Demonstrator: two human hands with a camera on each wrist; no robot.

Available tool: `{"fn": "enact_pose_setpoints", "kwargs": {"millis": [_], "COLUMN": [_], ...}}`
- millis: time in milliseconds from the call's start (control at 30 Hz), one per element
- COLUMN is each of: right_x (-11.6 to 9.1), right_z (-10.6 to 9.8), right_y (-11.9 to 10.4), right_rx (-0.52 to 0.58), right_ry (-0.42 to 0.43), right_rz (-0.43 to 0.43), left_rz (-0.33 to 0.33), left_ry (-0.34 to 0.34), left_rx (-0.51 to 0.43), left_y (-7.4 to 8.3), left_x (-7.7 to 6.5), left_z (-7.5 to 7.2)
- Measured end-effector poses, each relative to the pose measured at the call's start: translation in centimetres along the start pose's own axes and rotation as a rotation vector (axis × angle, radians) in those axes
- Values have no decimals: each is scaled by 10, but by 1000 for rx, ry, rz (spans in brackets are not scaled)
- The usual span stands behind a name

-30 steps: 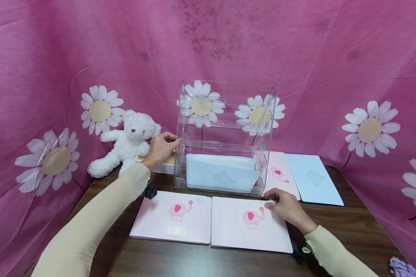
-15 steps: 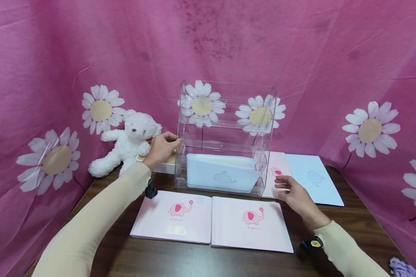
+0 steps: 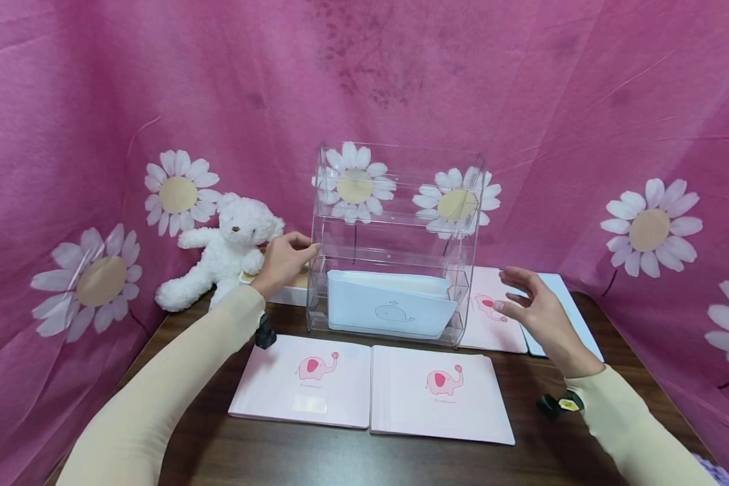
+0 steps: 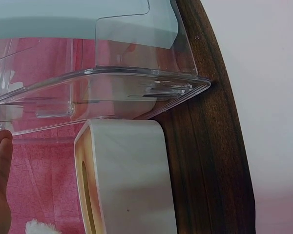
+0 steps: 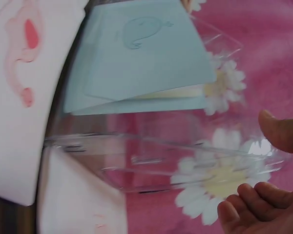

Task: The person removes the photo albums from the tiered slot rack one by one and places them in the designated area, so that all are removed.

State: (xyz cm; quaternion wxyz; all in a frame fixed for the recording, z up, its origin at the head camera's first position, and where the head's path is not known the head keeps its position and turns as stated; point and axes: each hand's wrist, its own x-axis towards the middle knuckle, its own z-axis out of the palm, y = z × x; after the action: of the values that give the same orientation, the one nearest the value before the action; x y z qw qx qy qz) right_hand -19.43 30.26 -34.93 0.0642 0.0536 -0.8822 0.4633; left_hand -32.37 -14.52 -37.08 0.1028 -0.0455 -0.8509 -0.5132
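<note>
A clear acrylic rack (image 3: 389, 255) with stepped tiers stands mid-table. In its lowest tier lean blue whale booklets (image 3: 352, 307), the front one tilted. My left hand (image 3: 284, 262) has its fingertips at the rack's left side; the left wrist view shows fingers (image 4: 1, 163) extended to the side panel's edge. My right hand (image 3: 541, 314), fingers spread and holding nothing, hovers right of the rack, overlapping a pink elephant booklet (image 3: 486, 331) and a blue one (image 3: 574, 317). Two pink elephant booklets, a left (image 3: 273, 378) and a right one (image 3: 401, 398), lie side by side before the rack.
A white teddy bear (image 3: 209, 263) sits left of the rack, next to a white box with a tan top (image 3: 294, 295) behind my left hand. A pink daisy-print curtain (image 3: 401, 81) surrounds the table. Something purple (image 3: 713, 469) lies at the lower right corner.
My right hand has left the right front booklet and moved up and to the right, its fingers spreading. My left hand stays at the rack's side.
</note>
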Motion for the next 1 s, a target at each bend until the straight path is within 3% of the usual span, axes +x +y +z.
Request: {"fn": "enact_pose_setpoints", "kwargs": {"millis": [267,433,800,1000], "right_x": [13,25,52,57], "right_z": [13,28,63,76], "right_y": [-30,-41,-36,-30], "right_rx": [137,152,105,74], "right_ry": [-36,-86,-206,-228], "right_rz": [-149,-204,-186,-172], "left_rz": [0,-10,-12,-15], "left_ry": [3,-3,-1,-4], "left_rx": [-14,-5,-22,-11], "left_y": [0,-1,-1,-1], "left_x": [1,1,1,2], "left_z": [-1,0,1,1]}}
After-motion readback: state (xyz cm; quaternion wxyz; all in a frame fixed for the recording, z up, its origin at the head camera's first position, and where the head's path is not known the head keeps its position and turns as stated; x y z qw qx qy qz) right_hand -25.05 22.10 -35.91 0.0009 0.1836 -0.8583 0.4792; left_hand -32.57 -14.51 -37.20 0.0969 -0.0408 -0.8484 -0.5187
